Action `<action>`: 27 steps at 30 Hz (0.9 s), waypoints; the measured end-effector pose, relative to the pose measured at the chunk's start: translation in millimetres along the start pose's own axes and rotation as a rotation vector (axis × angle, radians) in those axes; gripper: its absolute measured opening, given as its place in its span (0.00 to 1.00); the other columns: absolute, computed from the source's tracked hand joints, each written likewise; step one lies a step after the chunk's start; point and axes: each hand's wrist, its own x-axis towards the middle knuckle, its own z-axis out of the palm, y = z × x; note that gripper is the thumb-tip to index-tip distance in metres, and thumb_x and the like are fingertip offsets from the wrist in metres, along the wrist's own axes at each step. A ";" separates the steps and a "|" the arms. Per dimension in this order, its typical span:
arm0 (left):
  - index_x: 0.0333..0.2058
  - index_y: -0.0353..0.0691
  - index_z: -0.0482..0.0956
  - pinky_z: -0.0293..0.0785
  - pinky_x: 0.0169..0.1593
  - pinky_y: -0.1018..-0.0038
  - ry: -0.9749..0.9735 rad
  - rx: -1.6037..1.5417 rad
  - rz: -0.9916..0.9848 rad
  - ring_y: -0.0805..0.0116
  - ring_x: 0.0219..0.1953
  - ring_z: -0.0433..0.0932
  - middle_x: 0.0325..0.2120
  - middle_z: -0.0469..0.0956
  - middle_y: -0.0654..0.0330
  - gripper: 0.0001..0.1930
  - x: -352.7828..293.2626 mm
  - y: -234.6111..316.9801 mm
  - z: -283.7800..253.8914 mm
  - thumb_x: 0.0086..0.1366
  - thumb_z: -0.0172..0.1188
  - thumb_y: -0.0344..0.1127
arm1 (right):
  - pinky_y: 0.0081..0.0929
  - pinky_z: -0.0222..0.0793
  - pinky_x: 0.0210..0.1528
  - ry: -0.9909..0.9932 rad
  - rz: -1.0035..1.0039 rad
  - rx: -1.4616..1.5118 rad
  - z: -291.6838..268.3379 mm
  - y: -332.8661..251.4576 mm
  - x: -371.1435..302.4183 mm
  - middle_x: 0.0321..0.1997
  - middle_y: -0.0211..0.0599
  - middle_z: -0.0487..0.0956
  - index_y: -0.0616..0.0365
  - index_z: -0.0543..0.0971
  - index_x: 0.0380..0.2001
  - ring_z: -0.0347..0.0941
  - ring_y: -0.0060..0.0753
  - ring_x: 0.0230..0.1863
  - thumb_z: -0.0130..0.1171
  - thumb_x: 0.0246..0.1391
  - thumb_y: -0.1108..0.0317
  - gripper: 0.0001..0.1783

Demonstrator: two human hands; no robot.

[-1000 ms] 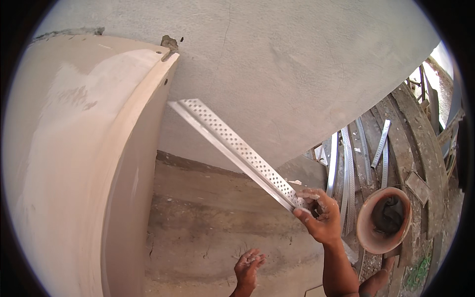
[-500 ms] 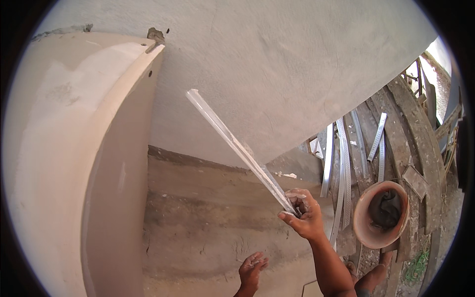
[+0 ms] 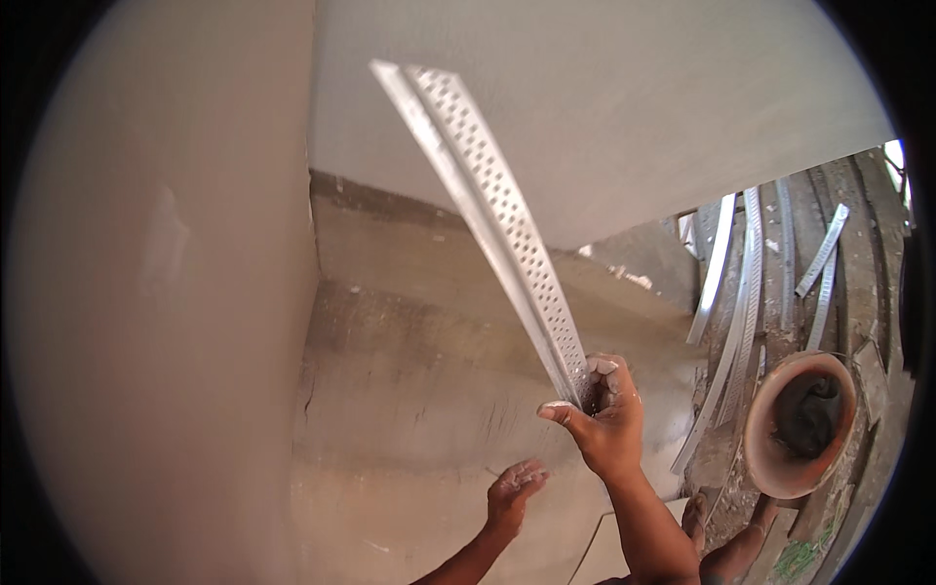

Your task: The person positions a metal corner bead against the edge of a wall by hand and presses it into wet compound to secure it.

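We have one perforated metal angle strip (image 3: 507,224) raised aslant in the air, its far end showing against the grey plastered wall (image 3: 643,117); we cannot tell whether it touches there. Our right hand (image 3: 614,414) has its grip closed round the strip's lower end, thumb in front. Our left hand (image 3: 515,494) waits just below and left, fingers loosely curled; something thin seems to show at its tips, too small to name, so we cannot tell whether that grip holds anything. As for progress, we judge only that this strip is in hand and free of any visible fixing; we see none mounted on the plaster or on the blurred beige face (image 3: 166,341). More metal strips (image 3: 746,283) lie loose on the planks, near the clay-coloured bucket (image 3: 765,434) holding a dark mass (image 3: 809,417).
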 end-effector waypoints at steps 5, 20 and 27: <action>0.60 0.26 0.68 0.73 0.62 0.65 0.148 -0.038 -0.021 0.54 0.56 0.79 0.58 0.74 0.45 0.24 2.8 -24.6 -45.2 0.68 0.62 0.27 | 0.25 0.67 0.29 -0.055 0.170 -0.164 30.4 64.4 -22.3 0.27 0.35 0.78 0.59 0.72 0.37 0.67 0.25 0.25 0.82 0.43 0.66 0.26; 0.58 0.31 0.73 0.72 0.61 0.68 0.506 -0.098 -0.397 0.62 0.55 0.79 0.54 0.78 0.51 0.25 -36.9 -141.6 -117.9 0.66 0.66 0.34 | 0.21 0.61 0.27 -0.297 0.504 -0.031 110.2 168.9 -33.0 0.21 0.20 0.72 0.61 0.84 0.36 0.63 0.13 0.25 0.69 0.60 0.62 0.12; 0.56 0.38 0.74 0.70 0.60 0.62 0.760 -0.082 -0.455 0.62 0.54 0.81 0.52 0.80 0.57 0.22 -54.2 -171.6 -160.1 0.66 0.65 0.38 | 0.21 0.69 0.36 -0.478 0.676 -0.106 160.1 231.0 -31.8 0.28 0.26 0.81 0.61 0.87 0.44 0.73 0.17 0.32 0.66 0.63 0.54 0.20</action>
